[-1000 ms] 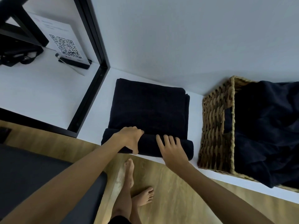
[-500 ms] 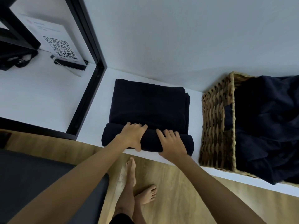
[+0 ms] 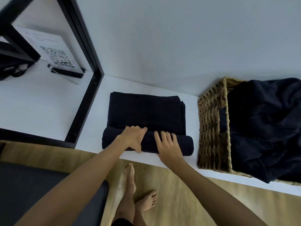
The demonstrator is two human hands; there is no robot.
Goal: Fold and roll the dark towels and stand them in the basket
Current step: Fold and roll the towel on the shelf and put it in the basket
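Observation:
A dark folded towel point(image 3: 146, 111) lies on the white shelf point(image 3: 91, 128), its near end rolled into a thick roll point(image 3: 184, 145) along the shelf's front edge. My left hand point(image 3: 133, 138) grips the roll left of its middle, fingers curled over the top and thumb at the front. My right hand point(image 3: 168, 144) presses on the roll beside it with fingers spread and straight. To the right stands a woven basket point(image 3: 211, 121), with loose dark towels point(image 3: 263, 128) heaped in it and hanging over its near rim.
A black metal frame point(image 3: 84, 101) borders the shelf on the left. Beyond it stand a QR-code sign point(image 3: 55, 56) and a black strap point(image 3: 13, 70). Below are a wooden floor point(image 3: 179, 201), my bare feet point(image 3: 130, 185) and a dark mat point(image 3: 32, 193).
The roll has grown thicker and moved away from the shelf's front edge over the flat part. Both hands have travelled forward with it; the left hand's fingers now reach over the top.

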